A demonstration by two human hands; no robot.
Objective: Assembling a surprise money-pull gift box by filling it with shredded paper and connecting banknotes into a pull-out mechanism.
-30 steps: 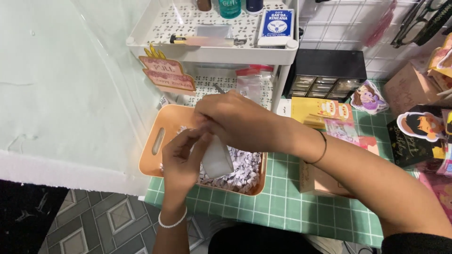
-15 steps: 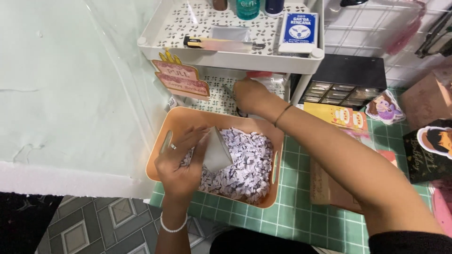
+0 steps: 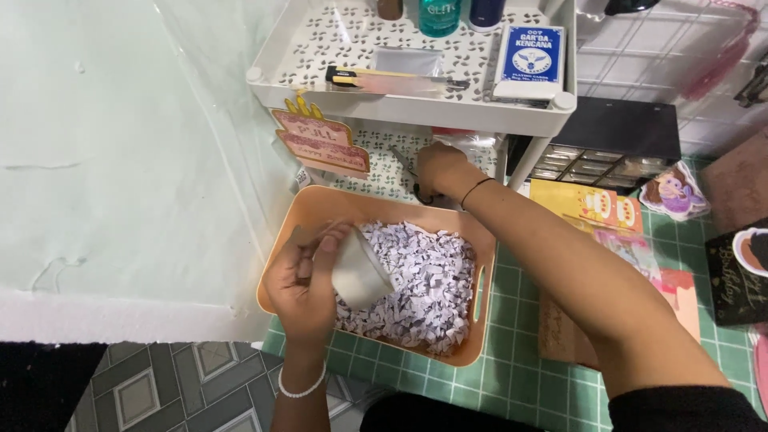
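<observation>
Since a moment ago our right hand (image 3: 438, 170) reaches farther, fingers closing on the scissors (image 3: 410, 172); our left hand (image 3: 308, 280) grips a paper slip (image 3: 360, 276), which could slide into the tray (image 3: 480, 320).

Your right hand (image 3: 438, 170) hides most of the scissors (image 3: 410, 172); the frame's top edge cuts off the bottles (image 3: 438, 14) on the shelf.

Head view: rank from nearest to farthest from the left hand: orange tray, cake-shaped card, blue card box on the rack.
Measured from the left hand:
1. Orange tray: the hand hovers over its left rim, above the paper scraps.
2. Cake-shaped card: farther up, leaning on the white rack's left leg.
3. Blue card box: farthest, upper right, on the rack's top shelf.
</observation>
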